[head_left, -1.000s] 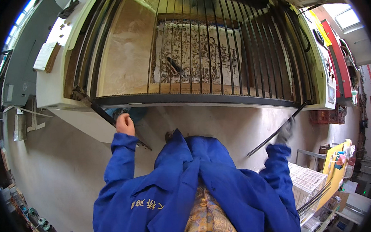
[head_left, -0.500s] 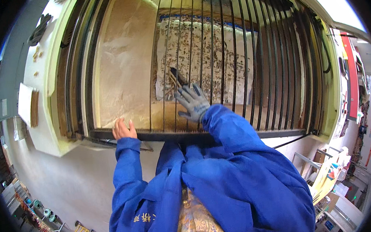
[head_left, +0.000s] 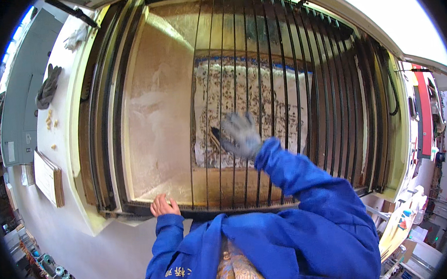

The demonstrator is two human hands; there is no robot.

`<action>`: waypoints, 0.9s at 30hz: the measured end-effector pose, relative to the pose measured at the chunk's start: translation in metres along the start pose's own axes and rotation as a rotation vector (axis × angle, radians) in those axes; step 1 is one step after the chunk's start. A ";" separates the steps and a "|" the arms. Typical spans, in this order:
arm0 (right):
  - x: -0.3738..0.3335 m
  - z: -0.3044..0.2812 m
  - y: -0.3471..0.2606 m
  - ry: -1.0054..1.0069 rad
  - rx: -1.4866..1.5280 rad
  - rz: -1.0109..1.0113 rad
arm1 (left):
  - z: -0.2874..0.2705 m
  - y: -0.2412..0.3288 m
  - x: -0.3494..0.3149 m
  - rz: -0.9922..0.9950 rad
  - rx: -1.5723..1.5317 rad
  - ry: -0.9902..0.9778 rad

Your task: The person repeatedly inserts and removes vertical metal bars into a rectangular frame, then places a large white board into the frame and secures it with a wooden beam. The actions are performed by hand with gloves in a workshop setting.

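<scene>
My bare left hand [head_left: 164,205] rests on the front rail [head_left: 212,212] of a wide machine bed, fingers lying over it and slightly apart. My right hand [head_left: 243,137], in a grey work glove, is spread above the dark slats [head_left: 282,85]; it looks smeared by motion and nothing shows in it. Beneath the slats lies a whitish sheet [head_left: 230,83] strewn with many small dark bits. Beside the gloved fingers is a dark narrow object with a pale edge [head_left: 215,135], its kind unclear and partly hidden by the hand.
A pale inner panel [head_left: 155,108] fills the left of the bed. On the white ledge outside lie a dark glove [head_left: 49,86], a whitish glove [head_left: 76,37], small yellowish pieces [head_left: 50,119] and a stack of boards [head_left: 49,178]. A raised white cover [head_left: 379,12] is at the upper right.
My view has shifted, so the bed sits lower in the picture. The gloved right hand has reached farther over the sheet. My left hand stays at the front rail.
</scene>
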State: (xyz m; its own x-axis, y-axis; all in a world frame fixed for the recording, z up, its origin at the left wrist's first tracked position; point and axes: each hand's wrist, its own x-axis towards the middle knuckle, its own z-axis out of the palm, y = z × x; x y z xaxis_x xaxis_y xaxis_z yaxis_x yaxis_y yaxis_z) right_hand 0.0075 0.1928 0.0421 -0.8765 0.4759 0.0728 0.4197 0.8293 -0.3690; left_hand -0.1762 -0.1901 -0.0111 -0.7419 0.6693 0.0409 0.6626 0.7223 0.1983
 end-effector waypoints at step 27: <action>0.240 -0.026 0.164 0.172 -0.255 0.167 | -0.007 0.001 0.007 -0.024 0.034 -0.219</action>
State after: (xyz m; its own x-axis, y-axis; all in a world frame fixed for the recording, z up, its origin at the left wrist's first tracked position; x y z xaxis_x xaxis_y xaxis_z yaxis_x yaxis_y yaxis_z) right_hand -0.1282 0.4506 0.0237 -0.7472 0.6356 0.1942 0.6184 0.7720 -0.1472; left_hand -0.1814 -0.1857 -0.0039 -0.7197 0.6713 -0.1774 0.6510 0.7412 0.1637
